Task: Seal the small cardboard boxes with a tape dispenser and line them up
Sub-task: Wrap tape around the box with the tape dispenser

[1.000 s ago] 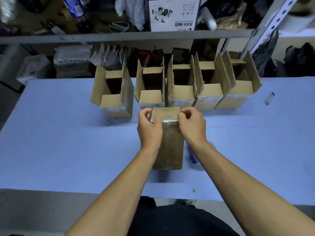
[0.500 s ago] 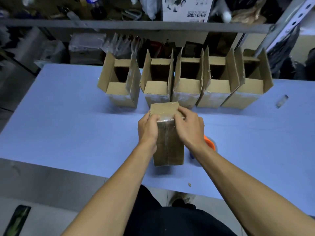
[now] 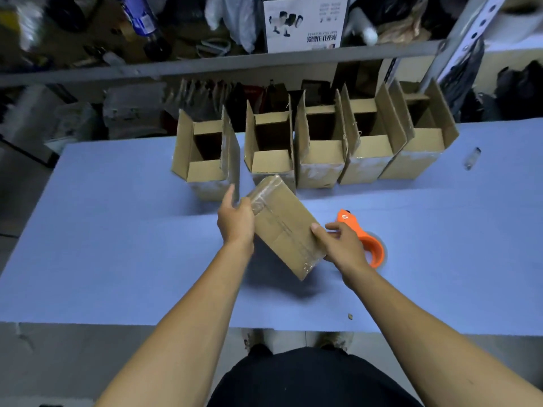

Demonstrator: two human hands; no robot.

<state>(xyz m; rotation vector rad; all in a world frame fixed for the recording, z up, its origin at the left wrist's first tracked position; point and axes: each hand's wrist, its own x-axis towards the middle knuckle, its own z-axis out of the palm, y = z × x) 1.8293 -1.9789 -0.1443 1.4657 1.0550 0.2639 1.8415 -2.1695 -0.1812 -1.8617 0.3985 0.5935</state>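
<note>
Taped box (image 3: pixel 283 227): held tilted above the counter (image 3: pixel 102 230) centre, left hand (image 3: pixel 236 221) grasping its 10 o'clock end, right hand (image 3: pixel 342 248) pinching its 4 o'clock corner. A slip is risked by so light a corner grip, and the open boxes (image 3: pixel 320 151) at 12 o'clock could be knocked. Tape dispenser (image 3: pixel 364 239): lying at 3 o'clock.

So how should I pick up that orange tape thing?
Probably by the curved orange handle of the tape dispenser, coming from above. It lies flat on the blue table, just beyond the right hand, its rounded back up; keep fingers off the narrow far tip, probably where the cutter is.
</note>
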